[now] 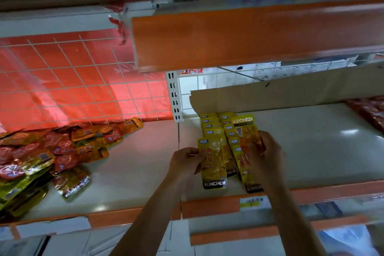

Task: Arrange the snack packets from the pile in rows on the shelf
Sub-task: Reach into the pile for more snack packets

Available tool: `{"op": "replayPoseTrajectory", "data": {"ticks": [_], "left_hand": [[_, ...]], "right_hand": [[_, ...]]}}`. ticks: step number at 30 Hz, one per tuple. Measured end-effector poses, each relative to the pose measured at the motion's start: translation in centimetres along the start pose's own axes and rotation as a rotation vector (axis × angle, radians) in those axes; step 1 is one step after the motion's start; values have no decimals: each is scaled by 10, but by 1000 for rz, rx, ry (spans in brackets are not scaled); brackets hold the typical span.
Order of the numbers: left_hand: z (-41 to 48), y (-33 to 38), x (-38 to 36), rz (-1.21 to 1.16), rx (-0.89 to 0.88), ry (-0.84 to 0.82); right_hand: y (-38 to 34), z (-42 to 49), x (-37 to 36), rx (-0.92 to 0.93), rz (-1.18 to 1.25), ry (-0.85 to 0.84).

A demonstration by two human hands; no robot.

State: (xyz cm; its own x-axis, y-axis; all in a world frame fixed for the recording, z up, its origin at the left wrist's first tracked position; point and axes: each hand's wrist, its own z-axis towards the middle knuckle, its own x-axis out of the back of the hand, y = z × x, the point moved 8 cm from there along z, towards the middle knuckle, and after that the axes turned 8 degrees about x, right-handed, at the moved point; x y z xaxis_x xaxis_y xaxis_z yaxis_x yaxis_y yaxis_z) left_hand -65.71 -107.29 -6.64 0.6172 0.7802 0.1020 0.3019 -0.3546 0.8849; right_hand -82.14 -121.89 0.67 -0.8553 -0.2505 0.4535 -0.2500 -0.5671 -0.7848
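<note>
Head view. We count two rows of yellow packets [216, 129], overlapped, on the right part of the shelf [322, 147]. The left hand [186, 162] has its grip pinched on the nearest packet [212, 164] of the left row. The right hand [268, 156] has its grip clamped round an inverted packet [246, 131] over the right row. The pile [47, 156] at far left is large, so we judge most of the work remains.

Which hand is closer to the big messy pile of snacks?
Left. The left hand holds a yellow packet right of the pile, bare shelf between; the right hand is farther right, gripping an upside-down packet.
</note>
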Motion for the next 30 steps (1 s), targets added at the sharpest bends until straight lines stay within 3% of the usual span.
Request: {"op": "replayPoseTrajectory", "data": {"ticks": [9,19,24,27,30], "left_hand": [[-6,0,-19,476,-140,303],[-17,1,-29,531,-125,467],[-22,1,-31,551,-124,564],[-30,13,-36,585,-226,668],[-31,27,-56,664,-366,659]], "right_hand": [[38,18,39,109,45,-63],[56,22,62,353,100,-117],[79,24,63,313,148,-168],[84,25,61,271,190,-191],[87,22,55,176,218,-234]]}}
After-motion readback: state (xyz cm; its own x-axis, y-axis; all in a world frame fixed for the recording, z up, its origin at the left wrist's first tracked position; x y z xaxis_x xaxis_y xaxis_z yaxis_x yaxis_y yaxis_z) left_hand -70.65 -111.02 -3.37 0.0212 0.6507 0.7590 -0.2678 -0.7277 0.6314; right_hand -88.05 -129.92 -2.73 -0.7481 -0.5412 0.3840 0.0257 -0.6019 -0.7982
